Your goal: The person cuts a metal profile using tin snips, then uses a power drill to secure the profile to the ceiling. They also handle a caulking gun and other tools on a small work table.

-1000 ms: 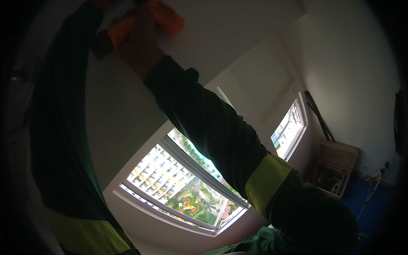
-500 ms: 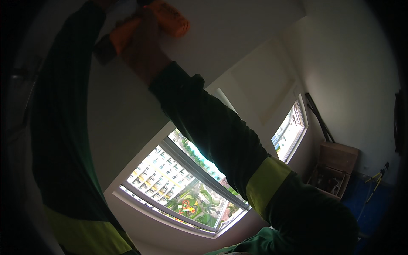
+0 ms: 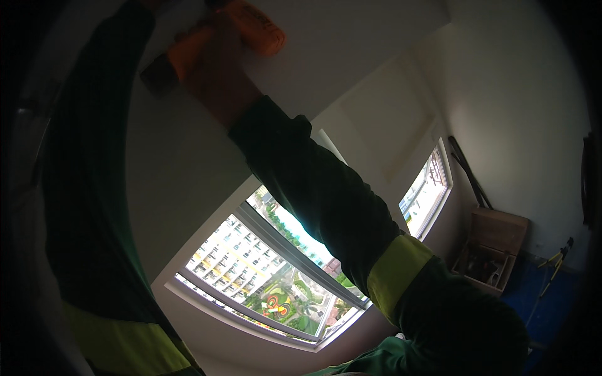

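Near the upper edge, an orange and black cordless drill point(image 3: 262, 31) is in my right hand point(image 3: 219, 81). My fingers wrap round its handle, and the dark battery end point(image 3: 159, 75) points down and to the left. The drill's front end is dark and runs out of view at the top. Only a sliver of my left hand point(image 3: 151, 4) shows at the top edge, left of the drill; its fingers are hidden. Both arms reach up, in dark green sleeves with yellow-green bands.
A white ceiling surface point(image 3: 182, 163) spreads behind my arms. Below lies a large window point(image 3: 269, 269) with buildings and greenery outside; a smaller window point(image 3: 426, 191) is to the right. An open wooden box point(image 3: 500, 229) with items inside stands by a yellow-and-black stand point(image 3: 552, 266) on blue flooring.
My right hand and the drill have shifted slightly to the right and down. My left arm has barely moved.
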`<state>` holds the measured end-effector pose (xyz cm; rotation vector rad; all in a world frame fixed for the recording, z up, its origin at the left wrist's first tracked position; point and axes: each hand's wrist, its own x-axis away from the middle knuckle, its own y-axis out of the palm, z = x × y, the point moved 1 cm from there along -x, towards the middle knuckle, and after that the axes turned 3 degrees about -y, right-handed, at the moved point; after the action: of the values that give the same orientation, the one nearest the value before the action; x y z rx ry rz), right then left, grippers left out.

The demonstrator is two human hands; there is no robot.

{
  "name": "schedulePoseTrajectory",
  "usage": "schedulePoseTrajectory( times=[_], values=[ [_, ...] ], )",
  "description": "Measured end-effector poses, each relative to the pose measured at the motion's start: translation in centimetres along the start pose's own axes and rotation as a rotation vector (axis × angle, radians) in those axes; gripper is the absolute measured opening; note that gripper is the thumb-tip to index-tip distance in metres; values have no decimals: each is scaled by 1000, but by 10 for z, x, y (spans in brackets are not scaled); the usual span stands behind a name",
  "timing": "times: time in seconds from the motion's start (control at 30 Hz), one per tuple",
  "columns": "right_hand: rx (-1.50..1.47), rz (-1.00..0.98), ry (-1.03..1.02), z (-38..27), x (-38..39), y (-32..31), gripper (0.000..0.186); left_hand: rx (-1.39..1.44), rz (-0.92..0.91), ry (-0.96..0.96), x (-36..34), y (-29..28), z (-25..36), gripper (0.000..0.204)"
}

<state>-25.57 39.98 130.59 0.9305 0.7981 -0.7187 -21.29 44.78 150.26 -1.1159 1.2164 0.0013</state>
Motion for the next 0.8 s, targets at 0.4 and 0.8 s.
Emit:
schedulePoseTrajectory(
  times=[0.4, 0.8],
  values=[
    [374, 57, -19, -94, 144, -39, 30, -256, 58, 71, 43, -24, 20, 52],
    [636, 379, 50, -233, 340, -49, 19, -224, 42, 81, 86, -24, 40, 90]
  ],
)
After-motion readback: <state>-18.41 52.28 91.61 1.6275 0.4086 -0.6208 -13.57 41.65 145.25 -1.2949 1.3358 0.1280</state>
